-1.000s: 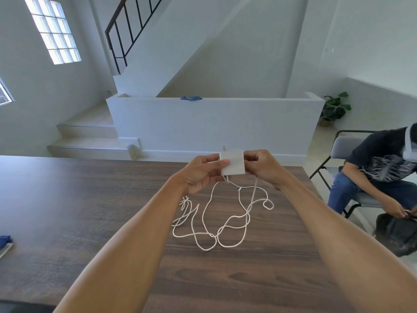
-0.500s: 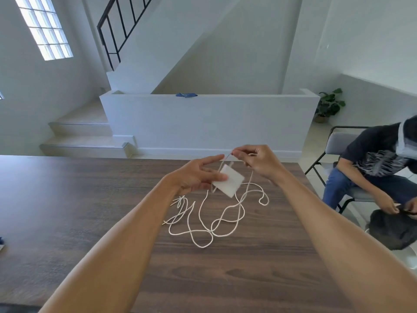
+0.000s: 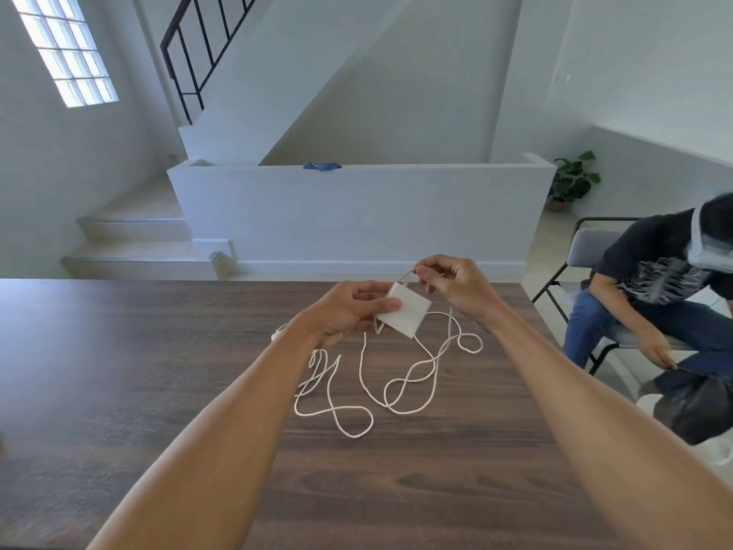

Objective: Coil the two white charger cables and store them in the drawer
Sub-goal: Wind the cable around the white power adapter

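Note:
A square white charger block [image 3: 406,314] is held tilted above the dark wooden table [image 3: 119,371], with my left hand [image 3: 349,311] gripping its left side. My right hand [image 3: 456,289] pinches a thin piece at the block's upper corner, between thumb and forefinger. The white cable [image 3: 396,383] hangs from the block and lies in loose tangled loops on the table below both hands. More white cable [image 3: 313,375] bunches beside my left wrist; whether it belongs to a second charger I cannot tell. No drawer is in view.
A seated person [image 3: 654,303] on a grey chair is just past the table's right edge, handling a black bag [image 3: 698,410]. Beyond the table's far edge stand a low white wall [image 3: 357,216], stairs and a potted plant [image 3: 573,180].
The block was held upright by both hands; my left hand now holds it alone, tilted. My right hand shifted to the upper corner and pinches a thin piece there.

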